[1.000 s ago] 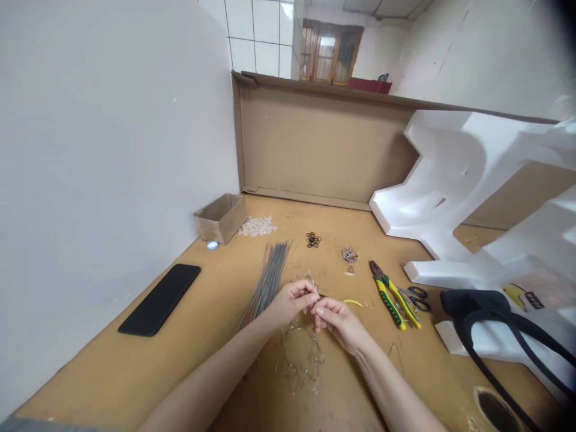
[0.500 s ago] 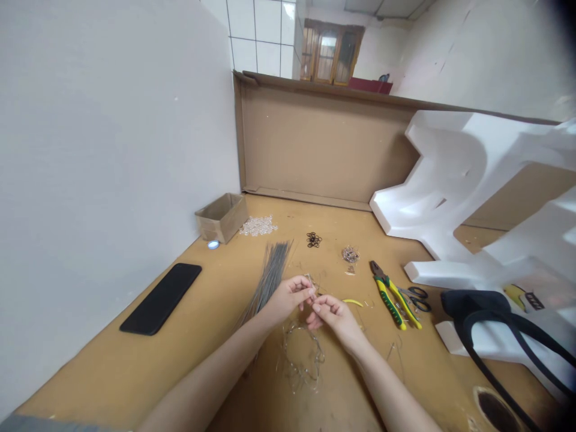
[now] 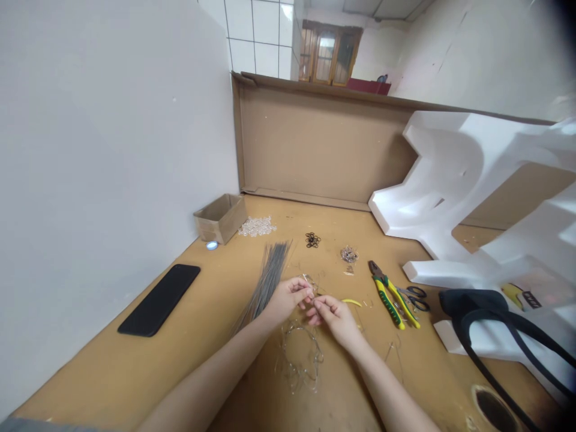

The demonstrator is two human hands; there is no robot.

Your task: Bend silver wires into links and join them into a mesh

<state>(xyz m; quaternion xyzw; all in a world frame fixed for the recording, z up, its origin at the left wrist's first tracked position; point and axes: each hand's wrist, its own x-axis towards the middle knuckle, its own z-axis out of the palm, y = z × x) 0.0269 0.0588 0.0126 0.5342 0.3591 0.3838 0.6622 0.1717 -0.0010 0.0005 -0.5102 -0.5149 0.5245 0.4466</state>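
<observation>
My left hand (image 3: 291,297) pinches, thumb against forefinger, what looks like a thin metal wire; only a bit shows at the fingertips. Close beside it, my right hand (image 3: 330,315) is pinched on the same fine piece, its other fingers curled. A ring of bent wire (image 3: 300,345) with loops around it lies on the table just below my hands. Some thin wire bits (image 3: 310,279) show behind the fingertips. To the left, a bundle of straight grey wires (image 3: 271,273) is partly hidden by my left forearm.
Pliers (image 3: 390,294) and black-handled scissors (image 3: 417,297) lie to the right, near white foam (image 3: 432,273). Further back are black rings (image 3: 312,240), small metal pieces (image 3: 348,254), clear beads (image 3: 257,226) and a cardboard box (image 3: 220,219). A black phone (image 3: 159,300) lies left.
Both hands stay together in nearly the same place, with only slight finger movement. The whole view has shifted a little.
</observation>
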